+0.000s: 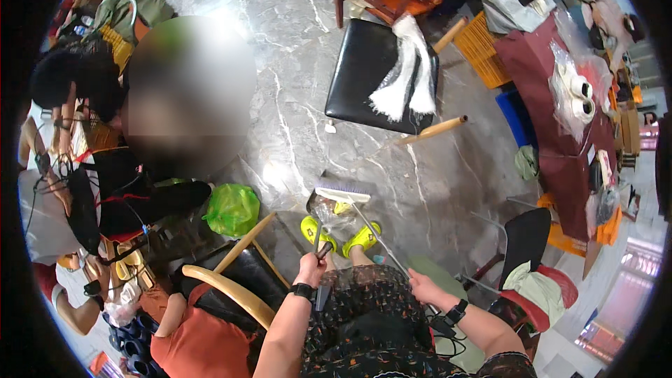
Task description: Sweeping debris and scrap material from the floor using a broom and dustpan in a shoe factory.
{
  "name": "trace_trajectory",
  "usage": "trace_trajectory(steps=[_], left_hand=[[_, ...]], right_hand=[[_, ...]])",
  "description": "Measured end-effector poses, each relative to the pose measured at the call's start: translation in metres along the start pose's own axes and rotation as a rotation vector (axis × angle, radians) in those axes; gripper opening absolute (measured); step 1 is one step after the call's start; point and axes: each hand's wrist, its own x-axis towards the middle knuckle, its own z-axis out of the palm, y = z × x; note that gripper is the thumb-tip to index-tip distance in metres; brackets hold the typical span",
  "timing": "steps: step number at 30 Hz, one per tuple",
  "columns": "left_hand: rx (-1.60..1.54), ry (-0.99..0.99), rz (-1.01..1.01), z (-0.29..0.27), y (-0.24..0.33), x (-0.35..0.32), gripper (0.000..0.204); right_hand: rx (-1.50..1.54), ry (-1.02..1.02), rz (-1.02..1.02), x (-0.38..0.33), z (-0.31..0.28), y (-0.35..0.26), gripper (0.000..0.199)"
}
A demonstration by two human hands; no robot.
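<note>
left hand (313,268), fingers wrapped round black handle (324,250) of dark dustpan (312,202), right hand (425,287), fingers closed on slim grey metal-shafted broom (384,243), its long white head (343,195) at the dustpan, crumpled clear plastic (339,221) just below it, bright yellow-green clogs (362,239) near, grey white-veined floor (294,112)

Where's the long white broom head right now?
Head view, just below centre: the long white broom head is just beyond the bright yellow-green clogs, its silvery pole slanting down to the right hand.

left fingers (321,261) around dustpan handle (324,249); right fingers (416,281) around broom pole (381,241)
</note>
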Motion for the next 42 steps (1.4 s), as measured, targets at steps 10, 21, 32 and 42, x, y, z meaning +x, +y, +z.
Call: trace_trajectory(steps=[10,21,32,42], left_hand=[[-0.080,0.035,0.126,-0.039,0.043,0.053,0.012],[-0.126,0.033,0.021,-0.054,0.022,0.041,0.008],[-0.070,-0.013,0.030,-0.058,-0.010,0.042,0.004],[0.056,0.132,0.115,-0.016,0.041,0.014,0.006]], right_hand=[[-0.286,0.248,-0.165,0.120,-0.028,-0.159,0.040],[-0.383,0.129,-0.024,0.176,0.034,-0.092,0.041],[0.385,-0.134,0.337,0.002,-0.013,-0.071,0.040],[-0.107,0.363,-0.101,0.128,-0.041,-0.015,0.037]])
